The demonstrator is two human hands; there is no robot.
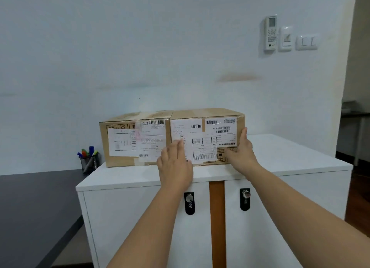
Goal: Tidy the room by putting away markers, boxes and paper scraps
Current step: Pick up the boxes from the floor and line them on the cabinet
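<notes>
On the cabinet front edge: both hands reached forward, fingers spread and flat, clamped on nothing.
Left hand [174, 165]: palm lay against the label face of the right box [207, 136], near its left end.
Right hand [241, 150]: cupped the right end corner, thumb up.
Right box: stood on the white cabinet [290, 153], long axis left-to-right, label face toward the person, directly ahead of both hands.
Left box [134, 141]: touching, end to end.
Markers [88, 152]: upright in a mesh cup on the dark table [30, 197], far left.

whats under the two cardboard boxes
Both cardboard boxes sit side by side on the white cabinet, against the wall. Its two locked doors are shut, so what is inside stays hidden.
</notes>
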